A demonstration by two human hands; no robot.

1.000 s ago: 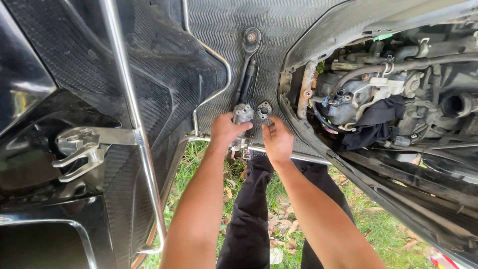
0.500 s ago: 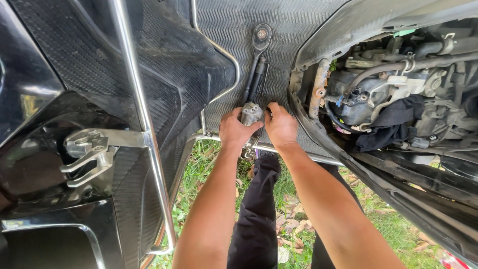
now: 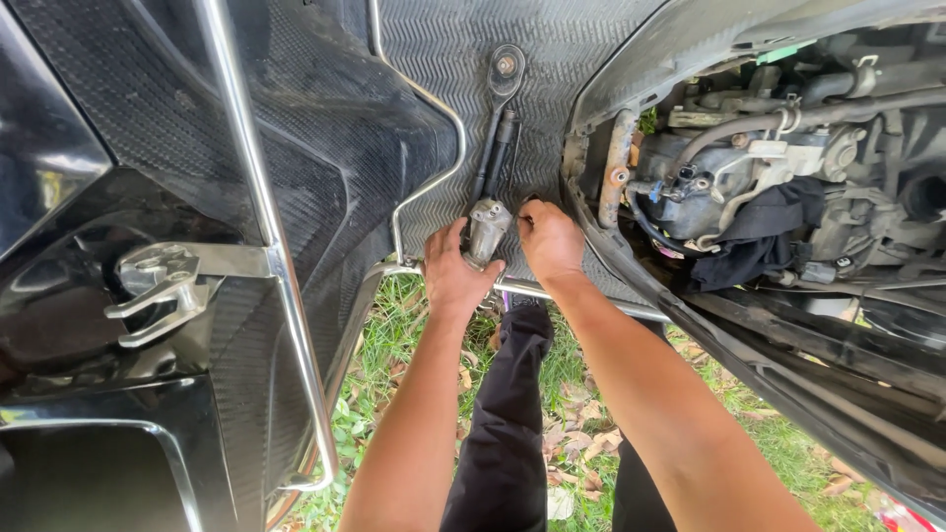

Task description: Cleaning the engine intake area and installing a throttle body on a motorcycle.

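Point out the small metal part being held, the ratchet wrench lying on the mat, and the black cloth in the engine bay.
small metal part [image 3: 487, 225]: head view, on its grey body between the hands.
ratchet wrench [image 3: 506, 67]: head view, on its round head.
black cloth [image 3: 764, 232]: head view, on its middle fold.

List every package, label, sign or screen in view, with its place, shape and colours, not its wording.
No package, sign or screen shows.
Green tag: top right, above the exposed engine; a small flat strip, possibly a label, too small to tell.
Red scrap: bottom right corner on the grass; cut off, perhaps a wrapper.
Both hands are at a small grey metal part, which carries no visible label.
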